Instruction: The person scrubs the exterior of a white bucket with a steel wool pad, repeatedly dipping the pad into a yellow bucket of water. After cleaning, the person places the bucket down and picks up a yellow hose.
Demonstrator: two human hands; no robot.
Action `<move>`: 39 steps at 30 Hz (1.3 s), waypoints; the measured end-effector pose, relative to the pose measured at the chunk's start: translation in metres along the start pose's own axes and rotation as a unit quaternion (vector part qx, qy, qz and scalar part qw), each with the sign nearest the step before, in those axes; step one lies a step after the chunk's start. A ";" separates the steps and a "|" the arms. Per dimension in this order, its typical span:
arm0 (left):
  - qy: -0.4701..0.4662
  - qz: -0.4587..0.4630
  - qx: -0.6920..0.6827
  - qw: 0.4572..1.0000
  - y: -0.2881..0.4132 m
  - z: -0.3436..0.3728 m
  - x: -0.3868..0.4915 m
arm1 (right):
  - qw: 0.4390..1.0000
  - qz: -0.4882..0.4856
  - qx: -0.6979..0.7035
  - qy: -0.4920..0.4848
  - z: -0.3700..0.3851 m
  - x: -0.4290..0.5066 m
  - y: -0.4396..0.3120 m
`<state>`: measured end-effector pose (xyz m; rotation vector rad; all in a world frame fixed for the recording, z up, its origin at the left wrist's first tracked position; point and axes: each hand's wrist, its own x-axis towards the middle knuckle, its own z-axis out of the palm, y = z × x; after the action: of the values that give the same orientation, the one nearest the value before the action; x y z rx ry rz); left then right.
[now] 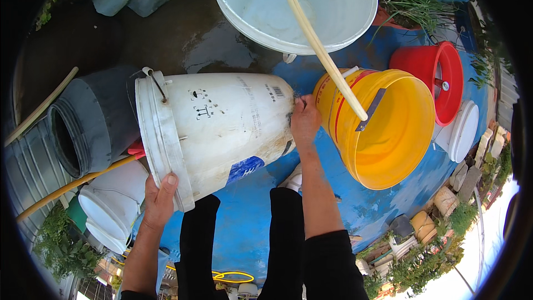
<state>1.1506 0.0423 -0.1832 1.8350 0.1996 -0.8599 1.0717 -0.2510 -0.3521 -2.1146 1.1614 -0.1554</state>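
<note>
A white plastic bucket [216,121] is tipped onto its side before me, its rim to the left and its stained base to the right. My left hand [160,200] grips the rim, thumb on the outer band and the other fingers partly hidden. At the base end, my right hand [306,121] is closed on the bottom edge, its fingertips out of sight. The bucket's wire handle hangs at the upper part of the rim. Close by my right hand stands a yellow bucket [387,146], its mouth showing a wet-looking yellow inside.
A wooden pole [316,46] with a dark flat blade [370,109] crosses a large white tub [287,8] and the yellow bucket. Red bucket [452,87] and lidded white pail [463,131] stand right. Left are a dark plastic barrel [95,121], a wooden handle [79,183] and white buckets [118,200].
</note>
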 end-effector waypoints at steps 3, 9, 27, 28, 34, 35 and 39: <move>0.005 -0.054 0.005 0.999 -0.002 -0.017 -0.005 | 0.998 -0.010 0.036 -0.051 0.013 -0.024 -0.012; -0.049 -0.032 0.044 0.997 -0.015 -0.032 0.001 | 0.997 0.002 -0.031 -0.072 0.001 0.011 0.017; -0.071 -0.034 0.055 0.995 0.009 -0.007 -0.007 | 0.994 -0.013 0.097 -0.047 0.006 -0.044 -0.069; -0.055 -0.037 0.042 0.997 0.014 -0.005 -0.006 | 0.987 -0.038 0.134 -0.083 0.004 -0.055 -0.100; -0.008 -0.028 0.023 0.999 0.011 -0.006 0.007 | 0.964 -0.185 0.105 -0.162 0.007 -0.080 -0.161; -0.001 -0.024 0.034 0.999 0.009 -0.012 0.007 | 0.965 -0.189 0.062 -0.168 0.009 -0.067 -0.144; 0.021 -0.063 -0.037 0.997 0.007 -0.010 0.013 | 0.985 -0.116 0.052 -0.116 0.017 -0.031 -0.109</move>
<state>1.1685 0.0445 -0.1844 1.7860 0.3729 -0.8897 1.1361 -0.1802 -0.2893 -2.1055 0.7542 -0.0710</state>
